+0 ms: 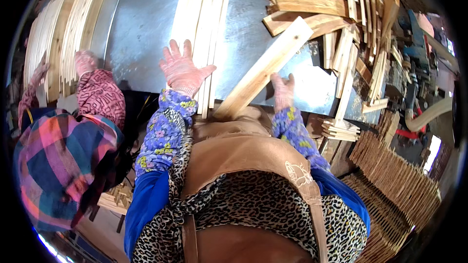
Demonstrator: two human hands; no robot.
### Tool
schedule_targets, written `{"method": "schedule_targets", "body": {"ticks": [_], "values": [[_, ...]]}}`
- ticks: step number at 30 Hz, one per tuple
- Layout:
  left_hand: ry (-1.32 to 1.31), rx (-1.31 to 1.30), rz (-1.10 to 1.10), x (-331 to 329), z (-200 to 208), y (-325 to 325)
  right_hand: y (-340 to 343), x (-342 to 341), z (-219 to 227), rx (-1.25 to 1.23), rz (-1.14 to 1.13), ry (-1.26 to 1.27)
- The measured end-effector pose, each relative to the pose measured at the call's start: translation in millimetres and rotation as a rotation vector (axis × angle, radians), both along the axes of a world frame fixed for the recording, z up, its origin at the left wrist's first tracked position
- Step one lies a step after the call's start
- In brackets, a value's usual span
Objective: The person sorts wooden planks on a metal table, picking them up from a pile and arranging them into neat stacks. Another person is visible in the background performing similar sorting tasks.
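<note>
My left hand (184,69), in a pale pink glove, is open with its fingers spread over a row of long pale wooden strips (200,24) on the metal table. My right hand (283,90), gloved too, is at the table's near edge, its thumb and fingers apart. It is right beside a single wider pale board (268,65), and I cannot tell whether it touches it. That board lies slantwise, its near end against my brown apron (239,141) and its far end by a heap of boards.
Boards and strips lie in a loose heap (317,5) on the metal table (141,29), far right. At left, a co-worker in a plaid head covering (68,165) has gloved hands on upright rows of strips (68,29). Stacked wooden slats (395,180) stand at lower right.
</note>
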State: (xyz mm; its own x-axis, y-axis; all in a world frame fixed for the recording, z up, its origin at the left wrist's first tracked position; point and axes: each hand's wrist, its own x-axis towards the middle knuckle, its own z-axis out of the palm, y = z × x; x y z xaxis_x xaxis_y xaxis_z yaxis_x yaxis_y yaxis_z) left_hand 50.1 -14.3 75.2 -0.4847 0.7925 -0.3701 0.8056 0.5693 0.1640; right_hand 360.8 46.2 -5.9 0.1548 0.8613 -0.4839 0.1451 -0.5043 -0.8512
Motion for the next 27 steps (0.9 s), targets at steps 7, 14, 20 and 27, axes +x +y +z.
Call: {"method": "schedule_targets", "body": {"ticks": [7, 14, 20, 27], "values": [[0.025, 0.027, -0.019, 6.5, -3.6, 5.0, 28.2, -69.4, -31.2, -0.039, 0.089, -0.031], [0.120, 0.114, -0.042, 5.6, -17.7, 2.1, 58.8, -157.4, 43.7, 0.052, 0.940, -0.368], [0.099, 0.124, 0.063, 10.7, -10.0, 14.6, 235.5, -81.7, 6.0, -0.177, -0.251, 0.770], [0.130, 0.534, -0.240, 95.9, 13.6, 158.9, 187.1, -59.4, -44.9, 0.223, 0.321, 0.211]]}}
